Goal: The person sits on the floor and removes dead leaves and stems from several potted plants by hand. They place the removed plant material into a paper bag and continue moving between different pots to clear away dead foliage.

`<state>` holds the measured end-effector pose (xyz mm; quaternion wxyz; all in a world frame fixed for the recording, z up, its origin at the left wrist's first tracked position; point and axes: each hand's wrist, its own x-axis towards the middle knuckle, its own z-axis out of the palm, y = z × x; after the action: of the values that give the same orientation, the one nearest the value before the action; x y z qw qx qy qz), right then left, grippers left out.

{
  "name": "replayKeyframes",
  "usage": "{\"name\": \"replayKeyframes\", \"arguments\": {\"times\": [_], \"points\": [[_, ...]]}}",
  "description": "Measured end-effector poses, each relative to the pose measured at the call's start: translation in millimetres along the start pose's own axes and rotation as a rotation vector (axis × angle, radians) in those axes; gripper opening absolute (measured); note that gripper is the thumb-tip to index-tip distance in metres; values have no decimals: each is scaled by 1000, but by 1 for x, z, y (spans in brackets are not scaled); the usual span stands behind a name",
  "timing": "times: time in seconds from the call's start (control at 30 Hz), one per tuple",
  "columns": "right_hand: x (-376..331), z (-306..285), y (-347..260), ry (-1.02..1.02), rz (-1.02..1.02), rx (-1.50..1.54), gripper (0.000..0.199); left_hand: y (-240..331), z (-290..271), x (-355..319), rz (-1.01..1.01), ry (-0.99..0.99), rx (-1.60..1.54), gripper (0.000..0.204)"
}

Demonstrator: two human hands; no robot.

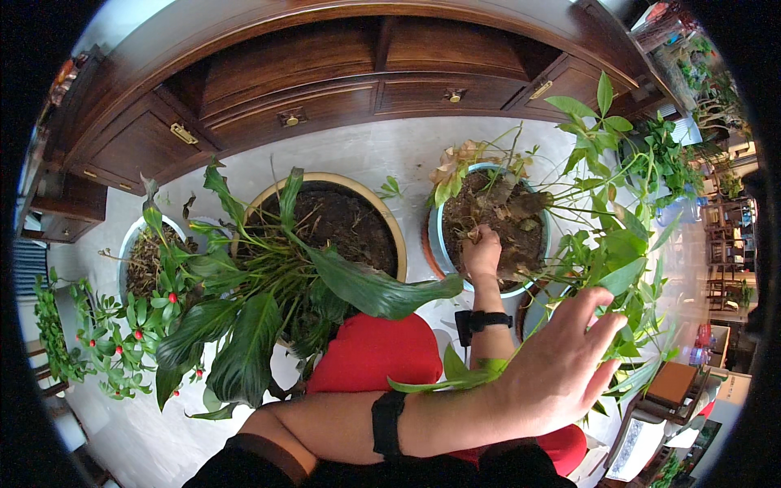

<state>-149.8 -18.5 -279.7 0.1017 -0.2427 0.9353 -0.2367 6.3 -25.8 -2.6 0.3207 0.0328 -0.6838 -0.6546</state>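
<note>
My right hand (482,250) reaches down into a light blue round pot (437,244), its fingers curled and pinched together at the soil (521,232). Pale, dry bits show at the fingertips, too small to name. Crossing over my right forearm, my left arm extends to the right. My left hand (561,358) is held up with its fingers apart, against the green leaves (622,244) of the tall, leaning plant in that pot. Thick cut stubs (533,202) and brown withered leaves (464,154) are in the same pot.
Left of the blue pot stands a wide tan-rimmed pot (399,224) with a large-leaved plant (252,342). A smaller pot (124,252) and a red-berried plant (134,333) are farther left. A dark wooden cabinet (325,89) runs behind. One leafy sprig (390,188) lies on the floor.
</note>
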Motion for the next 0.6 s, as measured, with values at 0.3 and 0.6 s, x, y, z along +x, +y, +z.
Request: {"name": "replayKeyframes", "arguments": {"times": [0.3, 0.6], "points": [[-30, -6, -9, -263, 89, -296, 35, -8, 8, -1, 44, 42, 59, 42], [-26, 3, 17, -25, -63, -74, 21, -7, 12, -4, 49, 28, 133, 39]]}}
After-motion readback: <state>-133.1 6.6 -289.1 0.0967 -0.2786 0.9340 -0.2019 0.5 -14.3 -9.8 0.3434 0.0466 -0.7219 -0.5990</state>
